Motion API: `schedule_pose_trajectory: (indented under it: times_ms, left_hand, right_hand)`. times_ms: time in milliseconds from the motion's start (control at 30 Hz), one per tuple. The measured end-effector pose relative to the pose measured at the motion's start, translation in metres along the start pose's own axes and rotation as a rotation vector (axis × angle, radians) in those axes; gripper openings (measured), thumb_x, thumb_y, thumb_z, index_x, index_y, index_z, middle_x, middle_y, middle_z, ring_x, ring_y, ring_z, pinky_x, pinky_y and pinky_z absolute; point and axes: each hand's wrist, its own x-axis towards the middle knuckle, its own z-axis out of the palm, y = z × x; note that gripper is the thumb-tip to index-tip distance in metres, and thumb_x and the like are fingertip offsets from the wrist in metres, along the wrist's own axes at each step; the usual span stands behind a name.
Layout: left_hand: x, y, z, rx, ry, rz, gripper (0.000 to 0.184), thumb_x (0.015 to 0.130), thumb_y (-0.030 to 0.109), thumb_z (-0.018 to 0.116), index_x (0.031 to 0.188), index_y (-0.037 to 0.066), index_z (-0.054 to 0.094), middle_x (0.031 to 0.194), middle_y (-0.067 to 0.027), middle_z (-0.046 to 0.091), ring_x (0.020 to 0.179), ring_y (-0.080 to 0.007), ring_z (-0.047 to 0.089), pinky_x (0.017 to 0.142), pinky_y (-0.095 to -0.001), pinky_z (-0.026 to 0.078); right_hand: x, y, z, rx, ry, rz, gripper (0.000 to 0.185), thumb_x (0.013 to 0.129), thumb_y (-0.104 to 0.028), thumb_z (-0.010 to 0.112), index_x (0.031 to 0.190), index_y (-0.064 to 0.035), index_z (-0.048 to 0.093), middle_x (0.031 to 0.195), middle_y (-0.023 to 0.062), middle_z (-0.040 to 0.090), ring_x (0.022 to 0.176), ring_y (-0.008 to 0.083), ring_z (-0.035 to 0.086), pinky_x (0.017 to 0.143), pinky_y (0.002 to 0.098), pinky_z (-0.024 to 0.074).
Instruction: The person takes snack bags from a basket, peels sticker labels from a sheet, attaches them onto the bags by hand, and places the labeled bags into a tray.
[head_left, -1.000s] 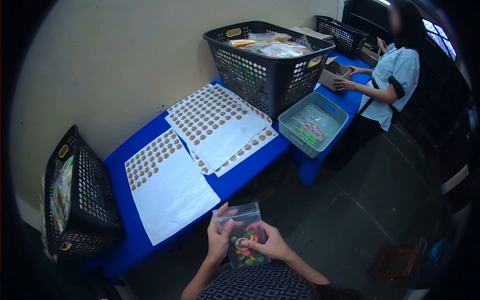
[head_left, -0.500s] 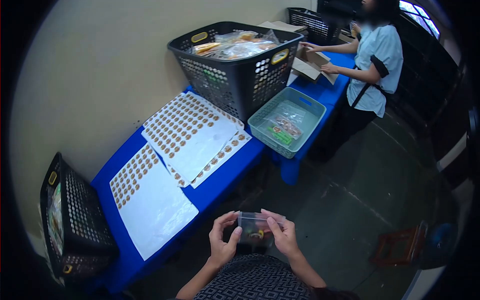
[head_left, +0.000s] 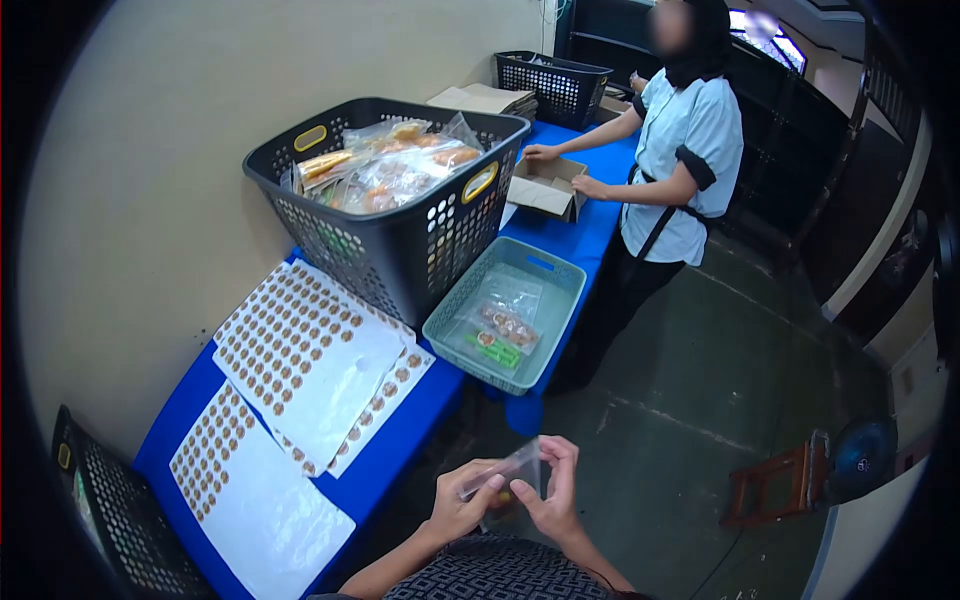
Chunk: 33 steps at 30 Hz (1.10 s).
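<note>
A small clear plastic bag (head_left: 516, 468) is stretched between my two hands at the bottom middle, its top edge tilted up to the right. My left hand (head_left: 462, 503) is closed on its left side, thumb on the near face. My right hand (head_left: 553, 503) grips the right side, thumb in front and fingers behind. Something small and yellowish shows low in the bag, too blurred to name. Ahead on the table edge, a pale green tray (head_left: 440, 340) holds clear packets, one with bright green pieces. Sheets of round brown stickers (head_left: 285, 335) lie to the left.
A big black basket (head_left: 370, 235) full of bagged items stands behind the stickers on the blue-covered table (head_left: 395, 505). Another black basket (head_left: 130, 530) is at lower left. A co-worker (head_left: 685, 150) holds an open cardboard box (head_left: 548, 190). A wooden stool (head_left: 775, 485) and fan stand right.
My view has turned right and up. The bag has gone from nearly level to tilted, with my right hand raised. The co-worker still holds the cardboard box.
</note>
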Motion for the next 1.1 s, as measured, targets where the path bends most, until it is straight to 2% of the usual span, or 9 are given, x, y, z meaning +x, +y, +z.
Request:
schedule_pose_trajectory:
  times_ms: [67, 200, 433, 500, 533, 567, 633, 833, 1100]
  left_hand:
    - [0.015, -0.001, -0.009, -0.077, -0.094, -0.219, 0.021, 0.082, 0.014, 0.049, 0.090, -0.002, 0.059, 0.084, -0.0117, 0.059, 0.065, -0.0121, 0.057, 0.057, -0.0219, 0.046]
    - [0.044, -0.012, -0.022, -0.099, -0.110, -0.067, 0.011, 0.077, 0.009, 0.057, 0.080, -0.002, 0.061, 0.075, -0.0088, 0.059, 0.062, -0.0123, 0.056, 0.055, -0.0220, 0.045]
    - [0.086, -0.031, -0.033, -0.087, 0.056, 0.206, 0.034, 0.073, 0.012, 0.063, 0.100, -0.001, 0.048, 0.078, -0.0093, 0.057, 0.069, -0.0112, 0.055, 0.059, -0.0244, 0.046]
    - [0.097, -0.036, -0.046, 0.091, -0.221, 0.108, 0.041, 0.073, 0.014, 0.064, 0.105, -0.001, 0.041, 0.082, -0.0099, 0.056, 0.070, -0.0102, 0.056, 0.059, -0.0235, 0.047]
    - [0.096, -0.030, -0.051, -0.127, -0.338, -0.323, 0.036, 0.075, 0.012, 0.062, 0.103, -0.001, 0.044, 0.086, -0.0094, 0.057, 0.072, -0.0099, 0.056, 0.060, -0.0222, 0.047]
    - [0.099, -0.032, -0.051, -0.131, -0.331, -0.332, 0.036, 0.075, 0.012, 0.062, 0.103, -0.001, 0.044, 0.086, -0.0094, 0.057, 0.072, -0.0099, 0.056, 0.060, -0.0222, 0.047]
    - [0.101, -0.036, -0.049, -0.293, -0.212, -0.403, 0.034, 0.076, 0.012, 0.061, 0.102, -0.002, 0.045, 0.089, -0.0087, 0.058, 0.073, -0.0097, 0.057, 0.060, -0.0211, 0.048]
    - [0.113, -0.055, -0.043, -0.217, 0.075, -0.341, 0.029, 0.078, 0.011, 0.059, 0.101, -0.001, 0.046, 0.089, -0.0093, 0.057, 0.079, -0.0116, 0.056, 0.065, -0.0230, 0.048]
    - [0.128, -0.069, -0.035, -0.181, 0.682, -0.281, 0.033, 0.079, 0.006, 0.051, 0.109, 0.002, 0.037, 0.110, -0.0102, 0.042, 0.096, -0.0168, 0.045, 0.083, -0.0293, 0.038]
  right_hand:
    - [0.018, 0.008, -0.001, 0.071, -0.089, 0.038, 0.043, 0.069, -0.020, 0.066, 0.101, -0.0016, 0.046, 0.098, 0.0105, 0.045, 0.095, 0.0203, 0.042, 0.082, 0.0304, 0.0343]
    - [0.044, 0.017, 0.005, 0.267, -0.307, 0.100, 0.025, 0.073, -0.009, 0.062, 0.094, -0.0014, 0.052, 0.090, 0.0076, 0.050, 0.082, 0.0139, 0.050, 0.073, 0.0255, 0.0403]
    - [0.070, 0.033, 0.027, 0.589, -0.037, 0.187, 0.014, 0.085, -0.015, 0.047, 0.088, -0.0030, 0.053, 0.082, 0.0060, 0.054, 0.076, 0.0125, 0.052, 0.068, 0.0243, 0.0421]
    - [0.080, 0.031, 0.028, 0.652, 0.046, 0.240, 0.018, 0.087, -0.020, 0.044, 0.088, -0.0031, 0.051, 0.082, 0.0063, 0.054, 0.076, 0.0131, 0.052, 0.067, 0.0249, 0.0430]
    - [0.085, 0.030, 0.029, 0.711, 0.104, 0.303, 0.019, 0.087, -0.019, 0.044, 0.089, -0.0024, 0.051, 0.082, 0.0065, 0.054, 0.077, 0.0135, 0.053, 0.068, 0.0258, 0.0434]
    - [0.091, 0.030, 0.028, 0.769, 0.159, 0.366, 0.019, 0.087, -0.019, 0.044, 0.090, -0.0018, 0.050, 0.082, 0.0066, 0.054, 0.077, 0.0139, 0.053, 0.069, 0.0266, 0.0437]
    - [0.099, 0.033, 0.029, 0.824, 0.155, 0.435, 0.018, 0.084, -0.015, 0.048, 0.095, 0.0000, 0.050, 0.088, 0.0077, 0.055, 0.081, 0.0155, 0.053, 0.074, 0.0292, 0.0434]
    - [0.126, 0.061, 0.026, 0.417, -0.510, 0.540, 0.034, 0.073, -0.006, 0.063, 0.105, 0.0026, 0.052, 0.098, 0.0065, 0.055, 0.088, 0.0092, 0.051, 0.073, 0.0216, 0.0428]
    - [0.215, 0.099, 0.011, 0.264, -0.508, 0.514, 0.025, 0.071, -0.004, 0.064, 0.094, 0.0055, 0.057, 0.081, 0.0060, 0.061, 0.068, 0.0067, 0.056, 0.061, 0.0203, 0.0456]
